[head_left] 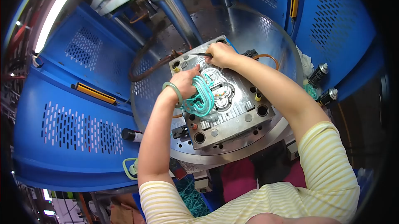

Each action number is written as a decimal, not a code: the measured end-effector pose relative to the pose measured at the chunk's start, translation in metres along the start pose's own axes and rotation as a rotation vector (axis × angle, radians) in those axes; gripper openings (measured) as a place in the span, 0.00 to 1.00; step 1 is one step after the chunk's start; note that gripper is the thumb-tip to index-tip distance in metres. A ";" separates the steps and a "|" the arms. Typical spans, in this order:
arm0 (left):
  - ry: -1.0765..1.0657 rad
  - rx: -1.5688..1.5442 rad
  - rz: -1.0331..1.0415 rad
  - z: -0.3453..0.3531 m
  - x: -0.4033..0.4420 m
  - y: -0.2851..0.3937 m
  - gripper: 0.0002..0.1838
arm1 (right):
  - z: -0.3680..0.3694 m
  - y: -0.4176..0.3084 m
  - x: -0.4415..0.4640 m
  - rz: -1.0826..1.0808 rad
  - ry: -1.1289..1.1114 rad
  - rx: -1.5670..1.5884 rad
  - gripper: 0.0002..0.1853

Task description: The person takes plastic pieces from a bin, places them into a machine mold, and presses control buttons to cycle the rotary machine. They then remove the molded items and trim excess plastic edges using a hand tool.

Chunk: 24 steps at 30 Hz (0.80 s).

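Note:
My left hand [185, 82] is over the left side of a metal mould [232, 118], its index finger stretched towards the far part of the cavity. Shiny teal moulded loops [203, 105] hang from under its palm, apparently gripped by the curled fingers, which are partly hidden. At the mould's far edge my right hand [220, 55] is closed round a thin dark tool [203, 54] that points left; its kind cannot be made out. Between the hands and the near edge lies the rounded, grooved cavity [222, 87], with small coloured pieces in one groove.
The mould rests on a round metal table [245, 153] beneath a press with a steel column [176, 14]. Blue perforated panels [83, 128] flank it. Spray cans [327, 96] stand at right, a dark bottle [131, 135] at left. Teal scraps [192, 197] fill a bin below.

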<state>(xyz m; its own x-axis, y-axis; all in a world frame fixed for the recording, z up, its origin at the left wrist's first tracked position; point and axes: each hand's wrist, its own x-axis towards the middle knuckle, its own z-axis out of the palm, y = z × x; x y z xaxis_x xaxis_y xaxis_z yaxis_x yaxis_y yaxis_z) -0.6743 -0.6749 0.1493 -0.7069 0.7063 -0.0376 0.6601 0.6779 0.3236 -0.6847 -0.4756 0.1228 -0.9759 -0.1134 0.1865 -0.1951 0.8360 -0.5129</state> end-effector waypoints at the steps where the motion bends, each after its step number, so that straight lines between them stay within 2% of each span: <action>1: 0.005 0.043 -0.002 0.003 0.002 -0.001 0.14 | 0.000 -0.003 0.000 -0.019 0.014 -0.061 0.11; 3: -0.048 0.035 -0.039 0.004 0.005 -0.005 0.15 | 0.005 -0.007 0.000 -0.003 0.051 -0.144 0.11; 6: -0.010 -0.092 -0.028 0.009 -0.004 -0.004 0.16 | 0.000 -0.009 -0.009 0.005 0.059 -0.134 0.10; 7: 0.006 -0.174 -0.041 0.006 -0.011 0.002 0.15 | -0.002 -0.011 -0.017 0.016 0.144 -0.039 0.11; 9: 0.179 -0.343 0.054 0.006 -0.033 0.009 0.13 | -0.007 -0.008 -0.030 0.026 0.294 0.159 0.12; 11: 0.183 -0.435 -0.019 0.002 -0.054 0.017 0.12 | -0.023 -0.001 -0.043 0.039 0.272 0.236 0.10; 13: 0.192 -0.539 -0.098 0.003 -0.076 0.030 0.11 | -0.036 0.008 -0.072 0.004 0.090 0.564 0.11; 15: 0.315 -0.818 -0.012 0.003 -0.104 0.058 0.10 | -0.050 0.000 -0.114 0.038 -0.032 0.639 0.18; 17: 0.337 -0.856 -0.025 0.004 -0.132 0.096 0.10 | -0.068 -0.021 -0.157 0.268 -0.306 0.878 0.22; 19: 0.649 -0.340 0.308 0.013 -0.153 0.117 0.15 | -0.078 -0.032 -0.191 0.290 -0.548 0.964 0.24; 20: 0.640 -0.206 0.357 0.018 -0.165 0.126 0.16 | -0.079 -0.029 -0.196 0.307 -0.755 0.914 0.22; 21: 0.632 -0.070 0.407 0.022 -0.175 0.134 0.18 | -0.074 -0.033 -0.212 0.312 -0.647 0.934 0.20; 23: 0.693 0.146 0.602 0.036 -0.188 0.148 0.18 | -0.068 -0.028 -0.227 0.198 -0.721 0.965 0.17; 24: 0.644 0.194 0.627 0.040 -0.196 0.155 0.16 | -0.060 -0.017 -0.227 0.226 -0.811 0.971 0.16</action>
<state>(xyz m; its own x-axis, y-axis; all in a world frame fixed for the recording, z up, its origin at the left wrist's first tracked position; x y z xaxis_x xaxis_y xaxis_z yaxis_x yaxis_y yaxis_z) -0.4232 -0.7000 0.1687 -0.1712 0.7454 0.6442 0.9603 0.2724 -0.0599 -0.4539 -0.4323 0.1394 -0.7098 -0.6000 -0.3690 0.3247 0.1862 -0.9273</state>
